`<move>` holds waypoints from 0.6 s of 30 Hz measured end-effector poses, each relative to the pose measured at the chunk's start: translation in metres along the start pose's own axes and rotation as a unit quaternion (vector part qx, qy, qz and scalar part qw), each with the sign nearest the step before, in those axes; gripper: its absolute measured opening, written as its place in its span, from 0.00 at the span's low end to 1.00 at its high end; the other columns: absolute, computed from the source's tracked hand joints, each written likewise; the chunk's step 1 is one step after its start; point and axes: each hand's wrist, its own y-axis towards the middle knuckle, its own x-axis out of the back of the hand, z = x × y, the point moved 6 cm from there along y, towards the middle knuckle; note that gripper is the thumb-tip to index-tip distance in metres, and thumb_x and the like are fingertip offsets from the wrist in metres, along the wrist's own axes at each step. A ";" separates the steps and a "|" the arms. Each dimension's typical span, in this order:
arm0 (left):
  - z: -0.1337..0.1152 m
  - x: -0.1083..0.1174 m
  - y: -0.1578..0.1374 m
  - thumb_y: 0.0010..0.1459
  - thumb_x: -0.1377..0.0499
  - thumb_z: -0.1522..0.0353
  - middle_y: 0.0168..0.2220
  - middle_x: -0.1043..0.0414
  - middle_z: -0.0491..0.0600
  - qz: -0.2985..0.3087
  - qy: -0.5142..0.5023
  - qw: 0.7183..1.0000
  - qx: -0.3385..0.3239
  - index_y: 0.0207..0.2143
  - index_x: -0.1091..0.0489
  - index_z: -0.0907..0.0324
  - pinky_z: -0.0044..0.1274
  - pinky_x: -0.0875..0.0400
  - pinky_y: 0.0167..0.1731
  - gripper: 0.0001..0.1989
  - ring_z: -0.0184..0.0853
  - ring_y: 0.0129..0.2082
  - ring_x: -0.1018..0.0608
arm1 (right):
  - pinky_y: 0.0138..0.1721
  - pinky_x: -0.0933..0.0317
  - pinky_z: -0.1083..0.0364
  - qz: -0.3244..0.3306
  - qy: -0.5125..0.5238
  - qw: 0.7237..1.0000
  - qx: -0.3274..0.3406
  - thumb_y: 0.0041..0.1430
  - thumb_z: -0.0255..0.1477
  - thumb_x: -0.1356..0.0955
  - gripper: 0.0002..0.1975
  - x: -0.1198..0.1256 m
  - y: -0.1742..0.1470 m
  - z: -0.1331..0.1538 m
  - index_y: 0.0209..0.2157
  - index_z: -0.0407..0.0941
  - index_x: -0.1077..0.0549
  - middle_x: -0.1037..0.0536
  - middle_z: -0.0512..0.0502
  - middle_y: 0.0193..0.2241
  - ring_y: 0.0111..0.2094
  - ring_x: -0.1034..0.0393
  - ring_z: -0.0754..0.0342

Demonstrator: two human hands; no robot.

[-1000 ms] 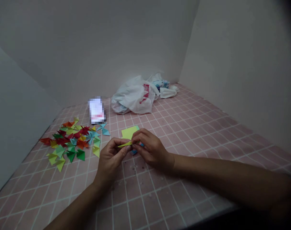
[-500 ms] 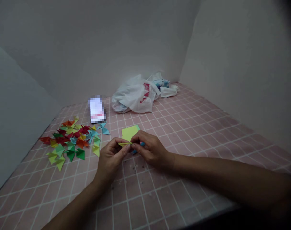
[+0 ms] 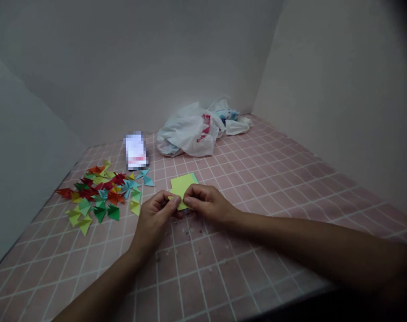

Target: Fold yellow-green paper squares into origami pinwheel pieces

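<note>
Between the fingertips of both hands is a small piece of folded yellow paper, mostly covered by the fingers. My left hand pinches its left side between thumb and forefinger. On its right side, my right hand is closed with thumb and forefinger pressed together. Just beyond the hands lie square yellow paper sheets, with a light green edge showing at the right. Left of my left hand is a spread of folded paper pieces in green, yellow, red, orange and blue, with pointed, wing-like ends.
A lit phone, its screen blurred, lies behind the folded pieces. Against the back wall sits a crumpled white plastic bag with red print, and more wrapping beside it. Walls border the pink checked tabletop at the back and sides.
The folded yellow paper has turned from nearly edge-on to showing more of its face. My right hand's fingers have closed lower and nearer the left thumb.
</note>
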 end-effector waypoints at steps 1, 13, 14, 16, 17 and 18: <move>-0.001 0.001 0.000 0.54 0.33 0.61 0.22 0.26 0.44 -0.004 0.007 1.000 -0.003 0.28 0.26 0.60 0.20 0.28 0.26 0.12 0.30 0.22 0.23 | 0.25 0.44 0.58 0.008 0.029 0.999 -0.020 0.64 0.33 0.34 0.13 -0.001 0.000 -0.003 0.26 0.43 0.33 0.32 0.53 0.21 0.23 0.38 0.59; -0.004 0.009 0.002 0.53 0.32 0.62 0.23 0.26 0.43 -0.054 -0.054 0.997 -0.023 0.28 0.28 0.61 0.20 0.26 0.28 0.12 0.29 0.23 0.24 | 0.24 0.39 0.59 -0.006 0.098 0.995 -0.014 0.54 0.32 0.27 0.13 -0.003 0.002 -0.008 0.34 0.45 0.36 0.32 0.55 0.26 0.22 0.35 0.60; -0.001 0.009 0.002 0.53 0.31 0.62 0.24 0.26 0.43 -0.055 -0.074 0.996 -0.019 0.29 0.28 0.61 0.20 0.26 0.28 0.12 0.29 0.23 0.23 | 0.25 0.39 0.59 -0.016 0.073 0.997 0.005 0.54 0.30 0.27 0.12 -0.001 0.002 -0.006 0.33 0.45 0.36 0.32 0.55 0.26 0.24 0.35 0.60; 0.002 0.008 0.003 0.51 0.30 0.62 0.26 0.25 0.43 -0.053 -0.111 0.992 -0.011 0.29 0.28 0.61 0.21 0.24 0.30 0.13 0.29 0.24 0.22 | 0.27 0.38 0.58 -0.031 0.016 0.999 0.039 0.57 0.29 0.30 0.08 0.001 0.001 0.000 0.32 0.45 0.35 0.31 0.54 0.27 0.25 0.35 0.59; 0.003 0.007 0.004 0.50 0.29 0.62 0.26 0.24 0.43 -0.050 -0.124 0.991 -0.006 0.29 0.28 0.61 0.21 0.24 0.30 0.13 0.29 0.24 0.22 | 0.28 0.38 0.58 -0.035 -0.009 0.998 0.051 0.58 0.28 0.31 0.06 0.001 0.000 0.002 0.32 0.45 0.34 0.31 0.53 0.27 0.26 0.34 0.59; 0.003 0.006 0.004 0.49 0.28 0.63 0.26 0.24 0.43 -0.046 -0.133 0.990 0.001 0.30 0.28 0.61 0.21 0.24 0.31 0.14 0.29 0.25 0.22 | 0.29 0.37 0.57 -0.037 -0.029 0.997 0.062 0.58 0.27 0.31 0.05 0.002 -0.001 0.004 0.33 0.44 0.33 0.30 0.52 0.27 0.27 0.34 0.58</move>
